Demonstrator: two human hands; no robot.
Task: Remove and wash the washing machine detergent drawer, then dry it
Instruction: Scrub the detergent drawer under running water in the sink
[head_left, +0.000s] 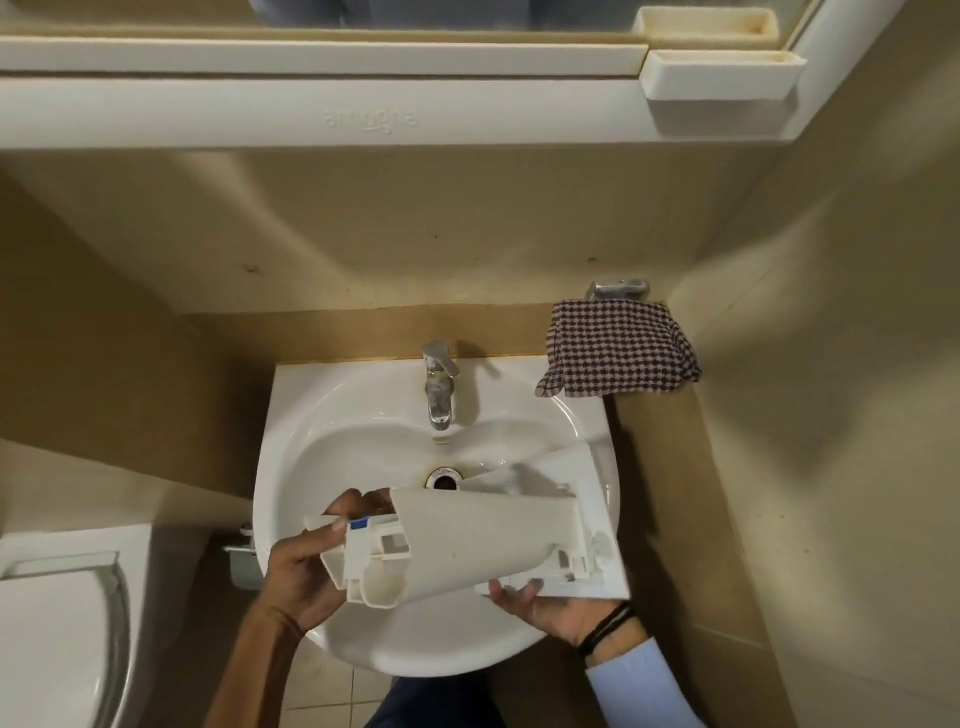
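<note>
Bathroom sink (322, 415) underneath, and the detergent drawer (483, 540) hangs over the basin, long axis running hand to hand. The left hand (296, 577) grips its rear end and the right hand (550, 613) curls under the front panel. The faucet (439, 384) waits just beyond both hands, roughly midway between them.

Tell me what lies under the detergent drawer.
Under the detergent drawer is the white sink basin, its drain showing past the far edge. The right hand holds it from beneath. The basin floor directly below is covered.
</note>
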